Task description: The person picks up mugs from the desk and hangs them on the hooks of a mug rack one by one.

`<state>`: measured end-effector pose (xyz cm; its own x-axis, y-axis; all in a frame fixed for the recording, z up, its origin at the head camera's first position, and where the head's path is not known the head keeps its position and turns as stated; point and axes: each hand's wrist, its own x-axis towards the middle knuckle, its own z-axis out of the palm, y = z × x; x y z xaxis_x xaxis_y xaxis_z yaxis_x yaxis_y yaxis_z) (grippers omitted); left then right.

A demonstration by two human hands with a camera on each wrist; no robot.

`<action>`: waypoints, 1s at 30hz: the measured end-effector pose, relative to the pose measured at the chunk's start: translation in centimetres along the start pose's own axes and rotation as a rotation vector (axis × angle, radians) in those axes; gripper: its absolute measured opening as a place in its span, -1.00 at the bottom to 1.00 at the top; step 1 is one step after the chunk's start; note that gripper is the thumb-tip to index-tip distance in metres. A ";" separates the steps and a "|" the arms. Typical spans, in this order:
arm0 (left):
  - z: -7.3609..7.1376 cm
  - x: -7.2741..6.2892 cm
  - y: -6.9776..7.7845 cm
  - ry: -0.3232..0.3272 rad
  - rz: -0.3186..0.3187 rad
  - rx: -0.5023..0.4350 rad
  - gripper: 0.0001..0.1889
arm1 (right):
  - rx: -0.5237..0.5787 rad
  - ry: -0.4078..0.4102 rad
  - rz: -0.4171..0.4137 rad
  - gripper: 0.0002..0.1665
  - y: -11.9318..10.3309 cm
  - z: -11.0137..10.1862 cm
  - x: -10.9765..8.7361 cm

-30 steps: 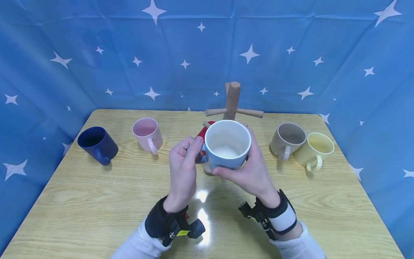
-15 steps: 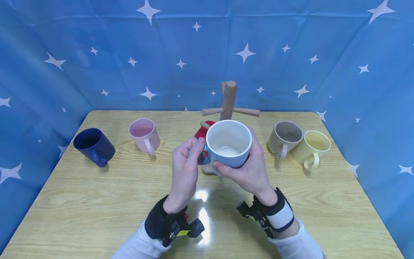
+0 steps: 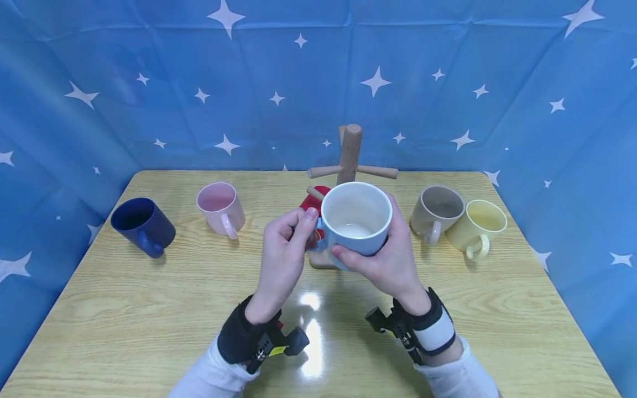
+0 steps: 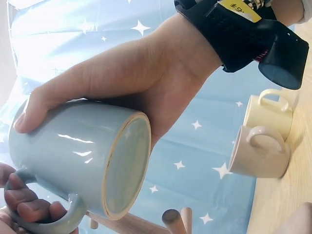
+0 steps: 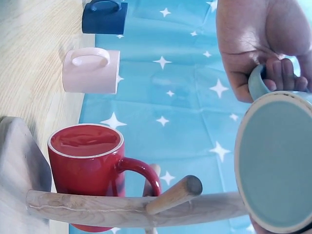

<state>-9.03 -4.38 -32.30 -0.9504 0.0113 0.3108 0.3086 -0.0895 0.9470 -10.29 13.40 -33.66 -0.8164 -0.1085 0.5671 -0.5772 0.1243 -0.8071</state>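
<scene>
The fingers (image 4: 35,210) of a person's left hand (image 3: 285,249) are curled through the handle (image 4: 74,214) of a blue mug (image 3: 358,218), the thumb set on top. The right hand (image 3: 387,257) grasps the mug's body, thumb along the near side. The mug is held mouth up, off the table (image 3: 149,309), in front of a wooden rack (image 3: 350,155). On the rack, beside its post, a red mug (image 5: 87,170) lies sideways with its handle uppermost; I cannot tell exactly how it sits on its peg. To the person's left, a pink mug (image 3: 220,213) and, farther out, a navy mug (image 3: 145,226) stand upright; to the right, a grey mug (image 3: 433,221) stands just beside a yellow mug (image 3: 475,229). Behind everything hangs a blue cloth (image 3: 308,121) with white stars.
</scene>
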 end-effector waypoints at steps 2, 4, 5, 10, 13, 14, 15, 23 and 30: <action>0.0 0.0 0.0 0.002 0.000 0.003 -0.61 | -0.003 0.001 0.005 0.12 0.0 0.0 0.0; 0.1 0.0 0.0 0.003 0.002 0.004 -0.61 | -0.005 0.001 0.005 0.12 -0.1 -0.1 0.0; 0.1 0.0 0.0 0.004 0.004 0.003 -0.61 | -0.004 0.001 0.003 0.11 -0.2 -0.1 -0.1; 0.1 0.1 0.0 -0.010 0.033 0.018 -0.62 | 0.000 0.005 0.008 0.07 -0.2 -0.3 -0.1; -0.1 0.2 0.0 -0.027 0.064 0.056 -0.65 | 0.006 0.008 0.012 0.03 -0.3 -0.4 0.0; -0.2 0.2 0.0 -0.033 0.074 0.074 -0.69 | 0.007 0.010 0.016 0.03 -0.2 -0.5 0.0; -0.3 0.2 -0.1 -0.037 0.082 0.087 -0.73 | 0.010 0.013 0.021 0.03 -0.2 -0.5 0.0; -1.1 0.6 -0.4 0.057 0.142 0.110 -0.80 | 0.049 0.059 0.052 -0.07 -0.3 -1.2 0.2; -1.0 0.9 -0.3 0.148 0.374 0.169 -0.81 | 0.058 0.109 0.109 -0.16 -0.7 -2.4 0.0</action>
<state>-10.01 -5.29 -32.42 -0.7636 -0.1349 0.6315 0.6229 0.1038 0.7754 -9.90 15.71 -32.68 -0.8732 0.0106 0.4872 -0.4853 0.0724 -0.8714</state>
